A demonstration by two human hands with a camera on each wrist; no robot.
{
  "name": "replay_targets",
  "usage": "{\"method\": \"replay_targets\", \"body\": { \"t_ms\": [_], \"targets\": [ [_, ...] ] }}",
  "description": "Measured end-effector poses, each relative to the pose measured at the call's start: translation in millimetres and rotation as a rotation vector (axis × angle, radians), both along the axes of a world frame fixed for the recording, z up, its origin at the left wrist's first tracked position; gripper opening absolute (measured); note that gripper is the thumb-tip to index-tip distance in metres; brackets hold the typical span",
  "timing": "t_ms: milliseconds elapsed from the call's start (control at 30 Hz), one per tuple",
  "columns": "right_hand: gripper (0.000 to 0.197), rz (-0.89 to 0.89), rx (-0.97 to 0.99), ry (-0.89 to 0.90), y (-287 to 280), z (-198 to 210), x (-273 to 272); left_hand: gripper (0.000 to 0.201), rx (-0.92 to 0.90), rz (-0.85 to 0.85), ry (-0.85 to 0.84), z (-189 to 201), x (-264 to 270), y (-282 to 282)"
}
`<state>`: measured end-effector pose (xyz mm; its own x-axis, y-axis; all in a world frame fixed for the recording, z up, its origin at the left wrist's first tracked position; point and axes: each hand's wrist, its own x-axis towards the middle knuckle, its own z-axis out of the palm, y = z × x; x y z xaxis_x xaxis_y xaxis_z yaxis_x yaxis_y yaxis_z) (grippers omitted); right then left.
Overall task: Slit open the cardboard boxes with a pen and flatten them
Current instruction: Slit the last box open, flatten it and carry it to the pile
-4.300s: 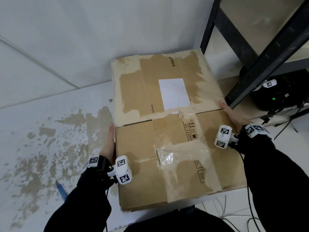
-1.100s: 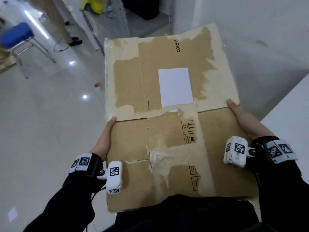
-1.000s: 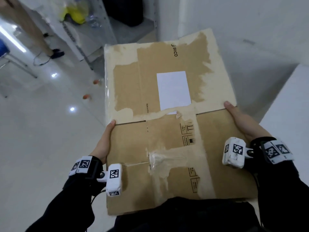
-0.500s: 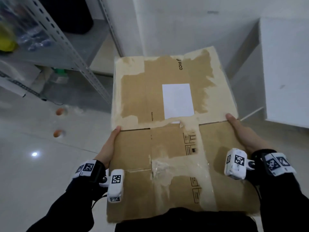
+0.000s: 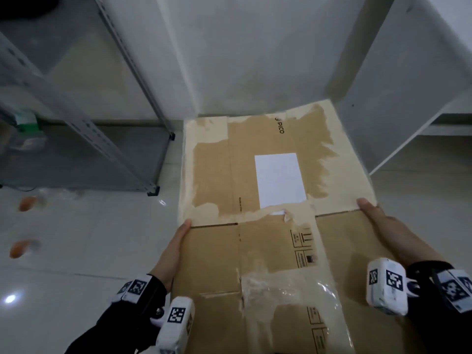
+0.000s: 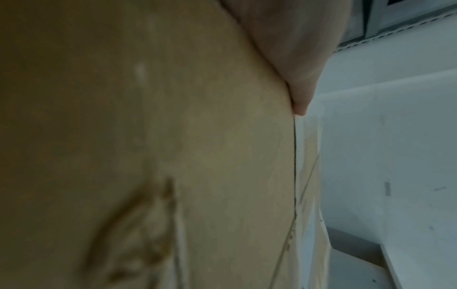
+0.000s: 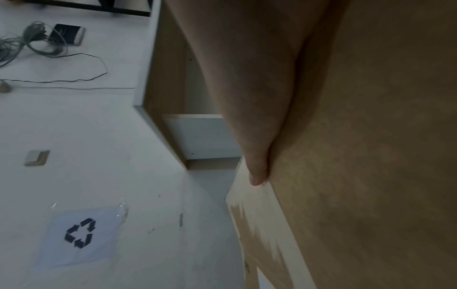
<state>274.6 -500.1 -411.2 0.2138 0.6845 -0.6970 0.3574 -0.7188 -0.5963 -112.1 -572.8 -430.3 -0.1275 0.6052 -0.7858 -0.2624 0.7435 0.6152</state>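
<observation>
A flattened brown cardboard box (image 5: 255, 175) with torn tape, a white label and "PICO" print is held flat in front of me, its far edge near the wall base. My left hand (image 5: 173, 251) grips its left edge, thumb on top. Gripping the right edge the same way is my right hand (image 5: 383, 231). The fingers beneath are hidden. In the left wrist view the thumb (image 6: 296, 58) lies against the cardboard (image 6: 173, 136). The right wrist view shows the other thumb (image 7: 254, 97) on the board (image 7: 371, 156). No pen is in view.
A grey metal shelf rack (image 5: 127, 123) stands at the left and a white cabinet (image 5: 408, 85) at the right, with a white wall (image 5: 255, 47) between them. Two orange blobs (image 5: 26, 203) lie on the tiled floor. A recycling sign (image 7: 80, 233) hangs on the wall.
The box left the stained table and was carried across the room. It now sits lower, toward the floor gap between rack and cabinet. Both hands kept their hold.
</observation>
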Motion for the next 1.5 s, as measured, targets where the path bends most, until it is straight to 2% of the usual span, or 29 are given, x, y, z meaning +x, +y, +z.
{"method": "replay_targets", "body": {
  "t_ms": [100, 233, 367, 500, 600, 800, 833, 933, 967, 1033, 1100, 1167, 1267, 1367, 1433, 1500],
  "targets": [
    [0.077, 0.008, 0.003, -0.04, 7, -70, 2, 0.057, -0.002, -0.023, -0.023, -69, -2, 12],
    [0.067, 0.058, 0.04, -0.042, 28, -156, -9, 0.056, 0.051, -0.043, -0.031, -162, -7, 37],
    [0.065, 0.093, 0.078, -0.027, 72, -203, -15, 0.05, 0.078, -0.05, -0.025, -217, -19, 82],
    [0.06, 0.046, 0.006, 0.033, 136, -227, -33, 0.047, 0.009, -0.024, -0.046, -236, -36, 140],
    [0.081, 0.074, -0.076, -0.038, 187, -249, -43, 0.048, -0.057, -0.042, -0.056, -244, -48, 191],
    [0.074, -0.041, -0.111, 0.014, 279, -290, -69, 0.047, -0.094, -0.023, -0.045, -280, -66, 290],
    [0.081, -0.054, -0.093, 0.015, 294, -297, -75, 0.047, -0.087, -0.026, -0.032, -288, -70, 306],
    [0.122, -0.073, -0.111, -0.019, 336, -344, -76, 0.048, -0.073, -0.036, -0.001, -314, -81, 351],
    [0.126, -0.066, -0.123, -0.039, 346, -355, -79, 0.048, -0.077, -0.043, 0.005, -324, -86, 363],
    [0.11, -0.037, -0.142, -0.076, 359, -362, -91, 0.047, -0.085, -0.033, 0.008, -341, -91, 380],
    [0.09, 0.01, -0.159, -0.08, 361, -376, -96, 0.046, -0.11, -0.015, 0.021, -359, -94, 384],
    [0.082, 0.026, -0.188, -0.061, 355, -393, -97, 0.049, -0.138, -0.01, 0.034, -373, -95, 379],
    [0.082, 0.007, -0.162, -0.022, 346, -401, -97, 0.066, -0.22, -0.031, 0.056, -387, -100, 366],
    [0.085, -0.002, -0.167, 0.092, 331, -403, -92, 0.068, -0.262, -0.104, 0.064, -387, -105, 347],
    [0.076, -0.049, -0.155, 0.174, 307, -399, -87, 0.093, -0.287, -0.17, 0.103, -383, -105, 326],
    [0.091, -0.079, -0.168, 0.22, 272, -394, -82, 0.115, -0.291, -0.204, 0.141, -384, -106, 295]
  ]
}}
